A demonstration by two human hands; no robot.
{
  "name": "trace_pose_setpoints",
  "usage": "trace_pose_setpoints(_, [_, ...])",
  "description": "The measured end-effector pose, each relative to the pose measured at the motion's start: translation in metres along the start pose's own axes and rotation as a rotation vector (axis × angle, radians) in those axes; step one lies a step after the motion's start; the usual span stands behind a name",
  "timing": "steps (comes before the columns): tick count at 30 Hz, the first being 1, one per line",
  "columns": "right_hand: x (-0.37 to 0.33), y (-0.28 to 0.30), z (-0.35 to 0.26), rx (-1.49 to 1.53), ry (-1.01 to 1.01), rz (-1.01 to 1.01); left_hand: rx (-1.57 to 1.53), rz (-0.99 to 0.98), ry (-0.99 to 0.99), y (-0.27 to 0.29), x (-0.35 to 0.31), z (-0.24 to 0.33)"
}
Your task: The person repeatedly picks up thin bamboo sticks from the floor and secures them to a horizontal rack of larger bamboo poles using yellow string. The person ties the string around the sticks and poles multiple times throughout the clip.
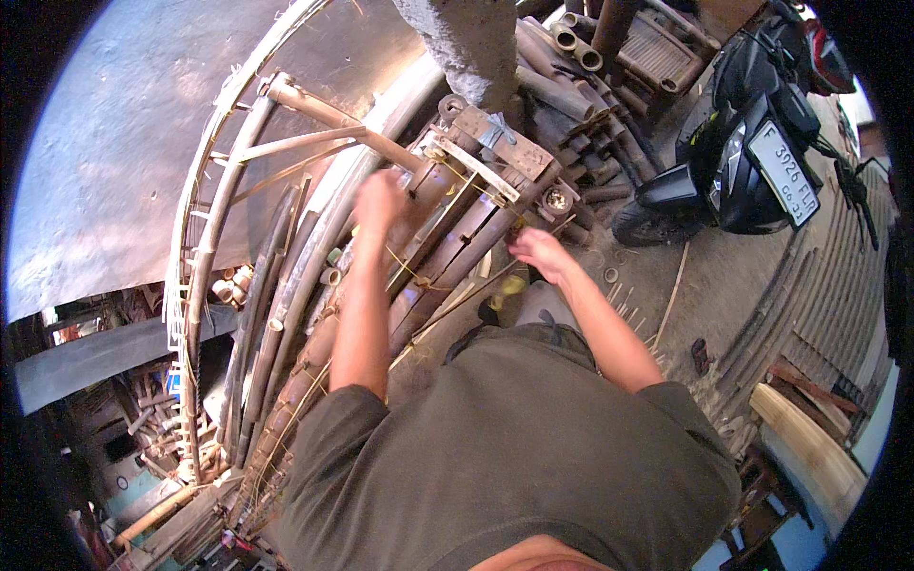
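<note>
A bamboo assembly (pixel 474 231) slants through the upper centre of the frame; over its left side, the person's left hand (pixel 379 200) is blurred, its opening impossible to tell; right of centre, the right hand (pixel 541 251) bends its fingers near the assembly, any grip unclear

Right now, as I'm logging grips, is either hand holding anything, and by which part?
Cannot be told: the left hand is blurred, and the right hand, beside a bamboo tube, shows no clear grip.
</note>
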State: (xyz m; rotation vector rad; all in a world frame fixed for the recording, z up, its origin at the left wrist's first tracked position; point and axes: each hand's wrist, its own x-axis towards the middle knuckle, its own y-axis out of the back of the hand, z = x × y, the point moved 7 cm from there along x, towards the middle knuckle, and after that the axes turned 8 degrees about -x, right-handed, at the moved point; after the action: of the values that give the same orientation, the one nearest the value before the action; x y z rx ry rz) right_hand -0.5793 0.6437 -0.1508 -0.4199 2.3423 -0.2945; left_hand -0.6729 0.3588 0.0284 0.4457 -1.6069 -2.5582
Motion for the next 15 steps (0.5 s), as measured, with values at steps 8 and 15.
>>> trace_pose_setpoints(8, [-0.087, -0.051, -0.179, 0.548, 0.867, 0.23, -0.233, 0.339, 0.039, -0.077, -0.054, 0.079])
trace_pose_setpoints(15, [-0.147, -0.261, -0.258, -0.819, 1.088, -1.007, -0.253, 0.252, 0.09, -0.075, -0.059, 0.077])
